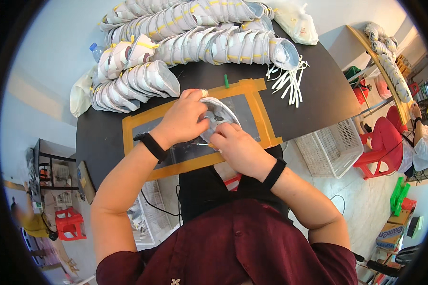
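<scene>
Over dark surface [318,97], left hand [186,116] pinched rim of curved grey-white piece [222,110]; right hand [240,146], fingers bunched, gripped near edge.

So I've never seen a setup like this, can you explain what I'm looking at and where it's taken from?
There's no machine here, just a person's bare hands. The one picture comes from a wide fisheye camera worn on the head, looking down, so straight edges bend near the rim. The left hand and right hand hold a pale curved piece over an area framed with yellow tape. Beyond, on the dark tabletop, lie rows of nested pale pieces and some white strips.
</scene>
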A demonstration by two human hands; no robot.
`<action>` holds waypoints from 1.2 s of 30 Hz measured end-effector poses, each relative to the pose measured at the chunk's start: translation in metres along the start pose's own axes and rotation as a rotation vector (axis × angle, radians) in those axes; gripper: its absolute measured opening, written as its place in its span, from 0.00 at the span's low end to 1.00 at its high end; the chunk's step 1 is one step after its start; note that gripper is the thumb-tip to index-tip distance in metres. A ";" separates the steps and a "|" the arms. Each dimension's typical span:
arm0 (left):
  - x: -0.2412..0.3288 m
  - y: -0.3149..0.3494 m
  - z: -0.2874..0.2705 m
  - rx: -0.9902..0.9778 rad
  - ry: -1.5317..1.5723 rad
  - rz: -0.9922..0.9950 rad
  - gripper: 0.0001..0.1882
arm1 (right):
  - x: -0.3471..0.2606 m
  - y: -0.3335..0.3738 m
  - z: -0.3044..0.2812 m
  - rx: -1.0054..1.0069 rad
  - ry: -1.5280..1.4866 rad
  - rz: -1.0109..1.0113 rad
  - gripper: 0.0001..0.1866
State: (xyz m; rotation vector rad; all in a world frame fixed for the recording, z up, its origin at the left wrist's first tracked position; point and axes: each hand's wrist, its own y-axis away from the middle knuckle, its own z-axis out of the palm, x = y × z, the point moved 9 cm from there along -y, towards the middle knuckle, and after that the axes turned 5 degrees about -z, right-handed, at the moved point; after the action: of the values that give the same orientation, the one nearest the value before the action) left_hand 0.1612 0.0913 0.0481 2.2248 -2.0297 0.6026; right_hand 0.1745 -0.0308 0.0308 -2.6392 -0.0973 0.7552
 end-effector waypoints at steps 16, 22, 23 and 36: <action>0.000 -0.002 0.018 -0.013 0.019 -0.136 0.07 | -0.006 0.007 0.003 0.118 0.063 -0.079 0.09; -0.009 0.002 0.018 -0.048 0.215 -0.151 0.04 | 0.000 0.003 0.005 0.135 0.093 -0.005 0.10; -0.009 0.003 0.017 -0.045 0.238 -0.131 0.04 | 0.001 0.002 0.006 0.121 0.104 0.012 0.10; -0.004 0.003 0.009 -0.006 0.160 -0.025 0.07 | -0.006 -0.001 0.002 0.100 0.184 -0.049 0.11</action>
State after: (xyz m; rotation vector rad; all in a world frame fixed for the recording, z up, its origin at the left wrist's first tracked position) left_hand 0.1606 0.0918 0.0382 2.1201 -1.9213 0.7452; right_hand 0.1687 -0.0300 0.0329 -2.5865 -0.0708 0.4858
